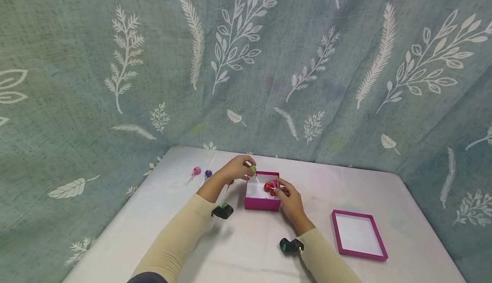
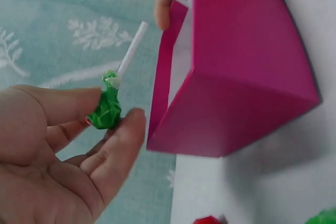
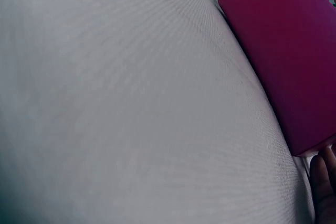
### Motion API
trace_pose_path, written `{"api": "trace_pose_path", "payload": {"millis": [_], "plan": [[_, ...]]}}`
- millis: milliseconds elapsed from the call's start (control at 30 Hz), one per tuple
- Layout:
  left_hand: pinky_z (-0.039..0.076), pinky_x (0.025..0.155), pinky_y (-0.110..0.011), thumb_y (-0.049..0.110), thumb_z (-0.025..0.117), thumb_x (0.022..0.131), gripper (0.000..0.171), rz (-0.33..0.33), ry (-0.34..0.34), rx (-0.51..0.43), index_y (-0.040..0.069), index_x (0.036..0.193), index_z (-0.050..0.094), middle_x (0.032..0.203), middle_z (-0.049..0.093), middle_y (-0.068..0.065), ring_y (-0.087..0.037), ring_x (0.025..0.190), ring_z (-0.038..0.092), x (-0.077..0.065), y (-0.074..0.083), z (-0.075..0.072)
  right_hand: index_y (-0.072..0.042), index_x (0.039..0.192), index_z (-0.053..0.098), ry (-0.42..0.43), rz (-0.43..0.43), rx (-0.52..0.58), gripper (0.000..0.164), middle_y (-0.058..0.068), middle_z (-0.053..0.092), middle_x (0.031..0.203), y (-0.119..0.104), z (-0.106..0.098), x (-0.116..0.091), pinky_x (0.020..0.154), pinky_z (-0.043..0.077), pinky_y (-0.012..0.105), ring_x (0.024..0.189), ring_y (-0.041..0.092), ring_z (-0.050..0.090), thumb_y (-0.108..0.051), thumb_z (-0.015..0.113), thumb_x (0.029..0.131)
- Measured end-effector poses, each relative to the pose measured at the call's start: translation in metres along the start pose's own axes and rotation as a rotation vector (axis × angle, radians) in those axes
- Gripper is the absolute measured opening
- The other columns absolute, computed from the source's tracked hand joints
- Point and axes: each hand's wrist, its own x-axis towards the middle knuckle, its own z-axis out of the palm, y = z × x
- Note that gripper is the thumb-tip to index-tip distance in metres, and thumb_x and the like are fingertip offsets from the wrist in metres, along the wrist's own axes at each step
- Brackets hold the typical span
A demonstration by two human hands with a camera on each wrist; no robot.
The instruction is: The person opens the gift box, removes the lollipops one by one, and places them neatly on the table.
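My left hand (image 1: 235, 168) pinches a green-wrapped lollipop (image 2: 107, 108) by its candy end between thumb and fingers. It is above the left rear part of an open magenta box (image 1: 262, 204), and the white stick slants toward the box opening in the left wrist view. Inside the box, against its right side, lie several red and pink lollipops (image 1: 267, 186). My right hand (image 1: 292, 199) grips the box's right wall, with fingertips at the rim. The right wrist view has only some of its fingers (image 3: 325, 174) beside the box, partly cut off.
A magenta-rimmed lid (image 1: 359, 255) lies white inside up at right. Left of the box are a pink lollipop (image 1: 197, 170) and a purple lollipop (image 1: 208, 173). A red lollipop (image 2: 209, 220) and a green one (image 2: 321, 217) are nearer the left arm. A leaf-patterned cloth hangs behind.
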Motion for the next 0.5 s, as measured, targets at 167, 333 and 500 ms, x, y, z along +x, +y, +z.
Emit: {"api": "trace_pose_path", "payload": {"millis": [167,333,500], "plan": [[0.056,0.074,-0.037,0.003,0.063,0.093,0.026,-0.012,0.038,-0.087,0.002,0.119,0.06,0.108,0.059,-0.017,-0.031,0.095,0.065,-0.001,-0.009,-0.019,-0.019,0.136,0.059,0.001,0.011,-0.01,0.041,0.001,0.056,0.134,0.001,-0.001,0.001,0.097,0.045,0.047,0.112,0.022,0.057,-0.023,0.059,0.095],[0.055,0.078,-0.039,0.005,0.062,0.095,0.028,-0.039,0.078,-0.07,0.005,0.123,0.06,0.113,0.058,-0.016,-0.026,0.094,0.064,-0.005,-0.02,-0.045,-0.021,0.137,0.058,-0.005,0.025,-0.017,0.042,0.0,0.055,0.134,0.002,0.0,0.0,0.097,0.044,0.047,0.113,0.022,0.056,-0.025,0.058,0.095],[0.055,0.081,-0.039,0.01,0.065,0.094,0.031,-0.066,0.14,0.013,0.006,0.124,0.06,0.111,0.06,-0.015,-0.029,0.097,0.064,-0.008,-0.03,-0.071,-0.02,0.136,0.059,0.005,0.021,-0.016,0.041,-0.001,0.055,0.133,0.002,-0.001,0.001,0.097,0.044,0.046,0.112,0.022,0.056,-0.024,0.059,0.095]]}}
